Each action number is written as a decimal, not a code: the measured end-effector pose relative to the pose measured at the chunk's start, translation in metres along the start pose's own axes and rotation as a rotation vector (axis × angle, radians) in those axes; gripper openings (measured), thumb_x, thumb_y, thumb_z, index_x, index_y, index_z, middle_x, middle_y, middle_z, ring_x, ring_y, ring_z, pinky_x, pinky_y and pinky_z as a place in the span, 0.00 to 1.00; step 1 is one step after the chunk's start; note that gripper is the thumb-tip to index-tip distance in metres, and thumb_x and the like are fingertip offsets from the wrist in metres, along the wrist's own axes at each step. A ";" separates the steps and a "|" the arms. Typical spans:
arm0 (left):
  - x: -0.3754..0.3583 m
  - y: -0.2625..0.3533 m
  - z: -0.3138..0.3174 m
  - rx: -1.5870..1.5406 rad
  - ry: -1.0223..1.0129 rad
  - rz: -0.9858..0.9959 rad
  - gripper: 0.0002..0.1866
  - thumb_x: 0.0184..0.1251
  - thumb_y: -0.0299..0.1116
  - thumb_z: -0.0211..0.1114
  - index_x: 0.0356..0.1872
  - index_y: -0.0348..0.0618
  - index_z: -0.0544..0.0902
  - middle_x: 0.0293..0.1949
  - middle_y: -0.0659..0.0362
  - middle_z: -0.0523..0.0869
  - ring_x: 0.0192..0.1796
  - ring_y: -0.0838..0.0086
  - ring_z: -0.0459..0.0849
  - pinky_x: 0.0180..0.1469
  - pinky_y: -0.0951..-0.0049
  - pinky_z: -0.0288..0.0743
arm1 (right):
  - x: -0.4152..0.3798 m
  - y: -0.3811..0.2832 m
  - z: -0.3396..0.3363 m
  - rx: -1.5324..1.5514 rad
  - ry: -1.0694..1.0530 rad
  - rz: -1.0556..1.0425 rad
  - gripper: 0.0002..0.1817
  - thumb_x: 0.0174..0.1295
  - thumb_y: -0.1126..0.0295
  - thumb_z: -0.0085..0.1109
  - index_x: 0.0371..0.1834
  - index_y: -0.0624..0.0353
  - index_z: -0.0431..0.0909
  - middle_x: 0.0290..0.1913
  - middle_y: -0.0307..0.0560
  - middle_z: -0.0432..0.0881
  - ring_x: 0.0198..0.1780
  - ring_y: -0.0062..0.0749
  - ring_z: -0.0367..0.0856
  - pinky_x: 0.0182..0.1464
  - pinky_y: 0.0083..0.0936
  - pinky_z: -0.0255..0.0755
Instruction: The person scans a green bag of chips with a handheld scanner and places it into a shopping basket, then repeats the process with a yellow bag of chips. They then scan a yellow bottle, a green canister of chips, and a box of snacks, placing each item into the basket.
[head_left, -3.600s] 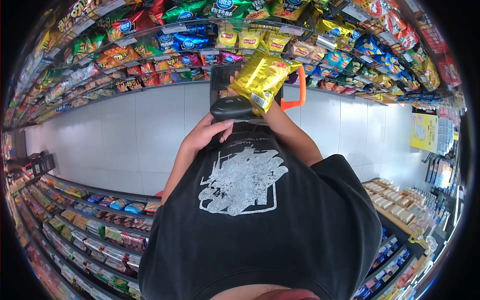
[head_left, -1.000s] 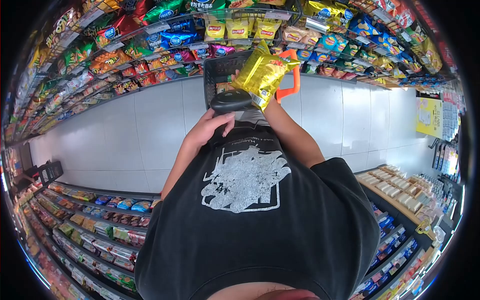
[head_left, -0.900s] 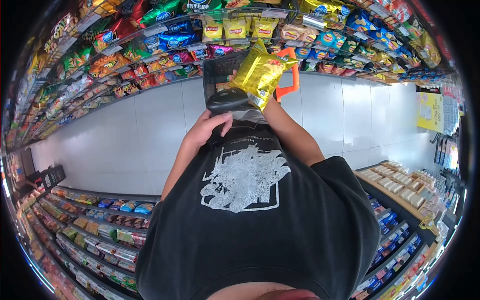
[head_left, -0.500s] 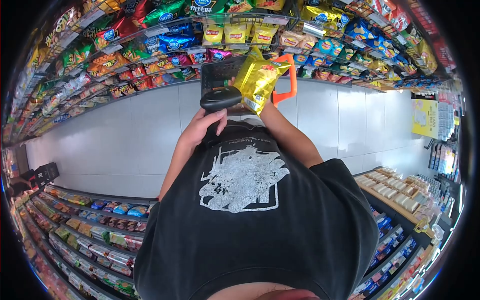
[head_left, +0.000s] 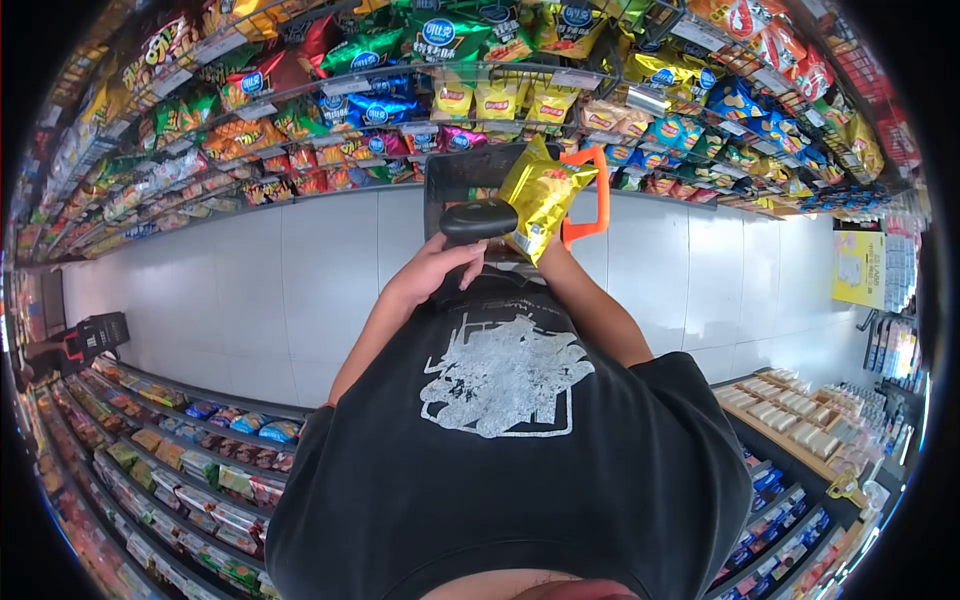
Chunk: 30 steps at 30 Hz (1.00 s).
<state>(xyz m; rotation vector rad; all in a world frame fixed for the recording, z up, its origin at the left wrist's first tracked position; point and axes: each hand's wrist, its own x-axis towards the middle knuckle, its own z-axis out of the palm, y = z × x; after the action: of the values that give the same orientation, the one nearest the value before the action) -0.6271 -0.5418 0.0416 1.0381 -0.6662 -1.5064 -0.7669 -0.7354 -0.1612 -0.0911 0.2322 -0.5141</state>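
Note:
My left hand (head_left: 436,266) is closed on the grip of a black handheld barcode scanner (head_left: 474,220), its rounded head toward the bag. A shiny yellow bag of chips (head_left: 548,198) is in my right hand (head_left: 550,256), tilted, with its lower end beside the scanner head. Most of the right hand's fingers are hidden behind the bag. A white label patch shows at the bag's lower corner. Beneath both hands is a dark shopping basket (head_left: 447,178) with an orange handle (head_left: 602,195) at its right; some packets show inside, partly covered.
Shelves of snack bags (head_left: 375,105) curve along the far side. Low shelves of packaged goods (head_left: 200,450) lie behind me on the left, and a wooden display stand (head_left: 800,430) on the right. Grey tiled floor (head_left: 240,290) runs between. A yellow sign (head_left: 858,268) stands far right.
The view has shifted, so the scanner, bag and basket appear slightly lower and farther right. Both hands keep their holds, and the scanner head remains close to the bag.

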 end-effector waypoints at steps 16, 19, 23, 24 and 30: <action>0.008 0.000 0.028 0.053 0.003 -0.067 0.11 0.76 0.38 0.60 0.38 0.41 0.77 0.23 0.63 0.76 0.26 0.79 0.74 0.33 0.77 0.67 | -0.009 -0.026 0.016 0.047 0.106 0.101 0.35 0.74 0.39 0.36 0.65 0.58 0.72 0.59 0.67 0.79 0.60 0.63 0.79 0.67 0.56 0.72; 0.003 -0.015 0.020 0.037 -0.014 -0.087 0.11 0.76 0.38 0.60 0.39 0.40 0.76 0.23 0.63 0.76 0.25 0.79 0.74 0.32 0.77 0.67 | -0.005 -0.011 0.011 0.238 0.283 0.090 0.35 0.75 0.38 0.36 0.68 0.56 0.68 0.62 0.63 0.77 0.64 0.62 0.77 0.66 0.63 0.71; 0.010 -0.017 0.020 0.071 -0.024 -0.091 0.10 0.77 0.37 0.61 0.40 0.41 0.77 0.23 0.65 0.76 0.25 0.81 0.73 0.30 0.77 0.67 | -0.013 -0.008 0.002 0.358 -0.006 0.089 0.39 0.70 0.33 0.40 0.65 0.56 0.72 0.61 0.66 0.77 0.60 0.65 0.77 0.67 0.64 0.69; 0.009 -0.016 0.022 0.094 -0.040 -0.093 0.10 0.76 0.37 0.62 0.41 0.41 0.77 0.24 0.65 0.76 0.24 0.81 0.73 0.30 0.77 0.66 | -0.016 -0.011 0.010 0.304 0.043 0.088 0.39 0.70 0.33 0.40 0.65 0.57 0.72 0.61 0.66 0.77 0.61 0.64 0.77 0.67 0.64 0.69; -0.002 -0.028 0.029 0.116 -0.053 -0.123 0.09 0.76 0.36 0.62 0.39 0.41 0.77 0.23 0.66 0.75 0.24 0.82 0.72 0.29 0.78 0.66 | -0.035 -0.017 0.039 0.144 0.215 0.119 0.39 0.70 0.33 0.41 0.62 0.61 0.72 0.60 0.66 0.78 0.59 0.61 0.78 0.64 0.61 0.72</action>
<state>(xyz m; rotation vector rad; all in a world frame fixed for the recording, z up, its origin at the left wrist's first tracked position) -0.6658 -0.5379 0.0312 1.1474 -0.7456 -1.6218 -0.7947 -0.7315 -0.1143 0.1183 0.4070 -0.4207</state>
